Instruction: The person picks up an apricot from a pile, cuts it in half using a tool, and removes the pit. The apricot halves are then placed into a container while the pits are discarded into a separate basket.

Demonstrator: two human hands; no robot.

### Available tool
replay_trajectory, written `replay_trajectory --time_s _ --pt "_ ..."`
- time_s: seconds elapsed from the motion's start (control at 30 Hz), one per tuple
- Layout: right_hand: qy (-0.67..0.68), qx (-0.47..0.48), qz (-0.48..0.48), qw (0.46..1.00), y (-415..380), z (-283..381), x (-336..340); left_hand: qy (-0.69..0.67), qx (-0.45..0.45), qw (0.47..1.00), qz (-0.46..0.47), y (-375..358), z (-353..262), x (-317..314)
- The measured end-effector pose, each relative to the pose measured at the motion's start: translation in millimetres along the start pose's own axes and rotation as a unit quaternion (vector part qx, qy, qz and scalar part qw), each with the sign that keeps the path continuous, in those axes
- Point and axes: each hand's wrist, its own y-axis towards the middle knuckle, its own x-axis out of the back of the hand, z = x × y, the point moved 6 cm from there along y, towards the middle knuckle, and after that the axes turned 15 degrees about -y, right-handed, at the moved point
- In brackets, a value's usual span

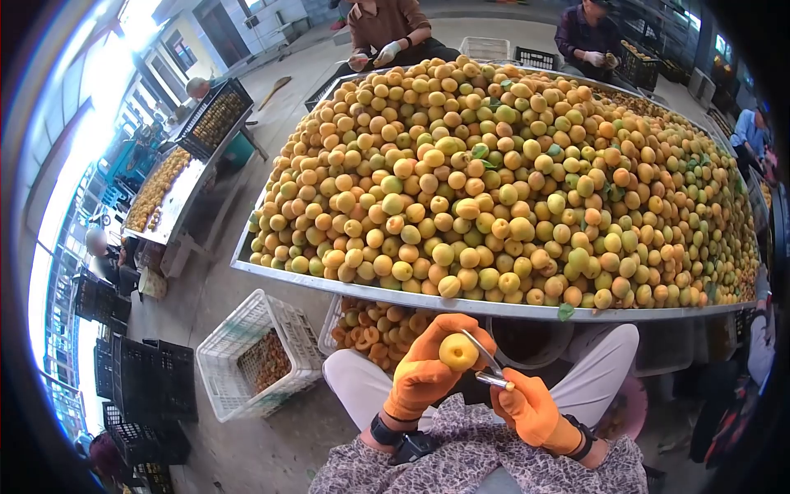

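From the yellow fruit [458,353], clamped in the fingers of the left hand [421,372], a tray [642,314] at twelve holds heaped fruit [432,158]; a white crate [298,346] at nine, brownish scraps [265,362]. At four, the right hand [533,412] finger-pinches a metal tool [494,380], long axis slanting toward eleven.

Site: fruit-processing workshop. Evidence: metal-edged table [362,290] heaped with fruit [494,189], centre; second table [183,193] bearing more, left; one worker [383,29] seated upper centre, another [586,37] upper right, both gloved; black crates [148,379] stacked lower left; white crate [300,337] nearby; hard grey floor [197,305]; dark door [220,33], upper left.
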Motion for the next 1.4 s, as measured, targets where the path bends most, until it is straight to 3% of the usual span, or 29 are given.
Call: replay_trajectory --time_s 0.07,0.4,0.5,0.57,0.67,0.77,0.9,0.97,1.0,1.07,1.17,1.23,1.27,1.33,1.4 --pt "-0.089 0.025 0.009 0.996 1 3 1 0.045 0.009 0.999 0.006 -2 0 -3" --pt "-0.122 0.032 0.021 0.992 3 6 -1 0.064 0.047 0.997 0.022 -7 4 -16" --pt "-0.161 0.050 0.017 0.986 1 3 -1 0.093 0.072 0.993 -0.011 -13 1 -18" --pt "-0.197 0.085 -0.017 0.977 -1 3 -2 0.179 0.113 0.977 0.031 -15 0 -22" --pt "-0.229 0.125 -0.087 0.962 -4 12 -6 0.184 0.109 0.977 0.005 -14 -3 -37" --pt "-0.209 0.116 -0.091 0.967 -1 7 -10 0.230 0.128 0.965 0.017 -12 -8 -38" --pt "-0.183 0.099 -0.019 0.978 3 -4 -9 0.298 0.167 0.937 0.073 -2 -19 -51" --pt "-0.106 0.164 -0.003 0.981 3 -2 -11 0.190 0.144 0.970 0.047 -6 -4 -50" --pt "-0.111 0.221 -0.035 0.968 0 -22 -8 0.148 0.121 0.980 0.055 -8 5 -44" --pt "-0.188 0.311 -0.124 0.923 6 -1 -3 0.110 0.072 0.990 0.045 -10 14 -44" --pt "-0.214 0.326 -0.119 0.913 9 10 -1 0.150 0.052 0.986 0.057 -10 4 -52" --pt "-0.232 0.298 -0.066 0.924 8 7 6 0.377 0.008 0.910 0.173 -4 -17 -69" --pt "-0.245 0.272 -0.022 0.930 9 3 6 0.377 0.006 0.910 0.171 -1 -25 -73" --pt "-0.232 0.268 -0.021 0.935 11 2 3 0.582 -0.009 0.789 0.197 4 -31 -85" --pt "-0.241 0.254 -0.075 0.934 12 7 1 0.612 0.005 0.762 0.210 10 -36 -81"
